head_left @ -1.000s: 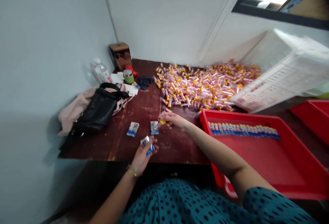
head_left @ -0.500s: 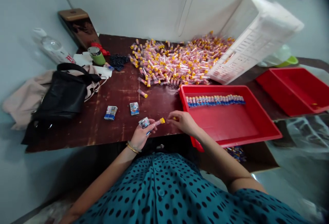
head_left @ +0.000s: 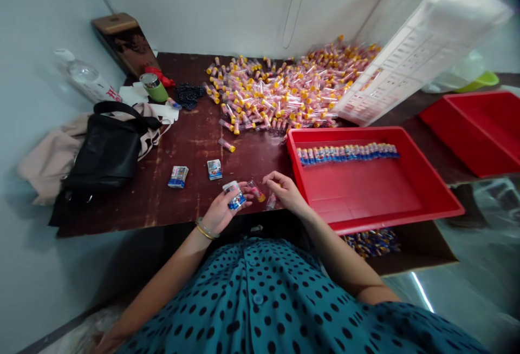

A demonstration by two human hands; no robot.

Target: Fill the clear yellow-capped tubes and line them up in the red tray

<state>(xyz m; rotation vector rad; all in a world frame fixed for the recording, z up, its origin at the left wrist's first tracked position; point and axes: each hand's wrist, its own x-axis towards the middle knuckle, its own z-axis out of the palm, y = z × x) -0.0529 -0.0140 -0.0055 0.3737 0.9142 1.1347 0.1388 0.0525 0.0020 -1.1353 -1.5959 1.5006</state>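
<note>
My left hand (head_left: 222,209) is closed round a small stack of blue and white labels (head_left: 233,195) and pinches one clear tube with a yellow cap (head_left: 257,191). My right hand (head_left: 285,191) is beside it at the table's near edge, fingers curled on another small tube (head_left: 271,201). Two more label packs (head_left: 178,176) lie on the dark wooden table (head_left: 190,143) just beyond. A big heap of yellow-capped tubes (head_left: 280,94) covers the far side. A red tray (head_left: 430,205) to my right holds a row of labelled tubes (head_left: 347,152) along its far wall.
A black handbag (head_left: 106,152) on a pink cloth, a water bottle (head_left: 87,79), a green cup (head_left: 153,87) and a brown box (head_left: 122,37) crowd the far left. A tilted white crate (head_left: 410,56) leans over the heap. A second red tray (head_left: 479,129) stands far right.
My right hand came back from the table's middle to meet the left hand at the near edge. The view tipped down. A tube now sits in each hand.
</note>
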